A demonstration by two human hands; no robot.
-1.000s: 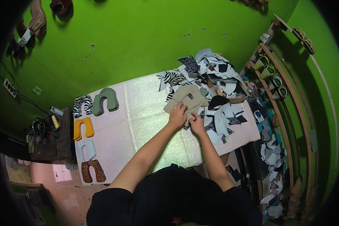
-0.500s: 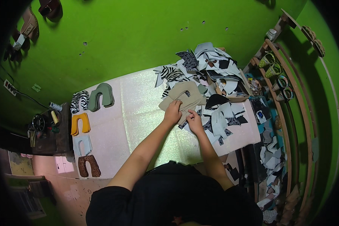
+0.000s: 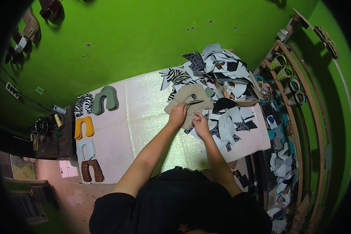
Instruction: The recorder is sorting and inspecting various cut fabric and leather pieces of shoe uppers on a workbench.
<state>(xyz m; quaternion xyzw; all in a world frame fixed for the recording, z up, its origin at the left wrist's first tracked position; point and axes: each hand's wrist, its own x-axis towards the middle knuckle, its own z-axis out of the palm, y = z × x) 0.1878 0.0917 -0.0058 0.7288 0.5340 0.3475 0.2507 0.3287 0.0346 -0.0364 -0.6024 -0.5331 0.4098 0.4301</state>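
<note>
Left hand (image 3: 178,116) had rolled inward since a moment earlier, raising a thin edge from the stacked beige, U-notched fabric pieces (image 3: 201,107); it was pinching that edge. Right hand (image 3: 200,124), at its four o'clock, curled beside the stack's lower rim; its grip I could not tell. Beige stack lay at one o'clock from the left hand, against mixed white, black and zebra-print scraps (image 3: 226,66) toward two o'clock.
</note>
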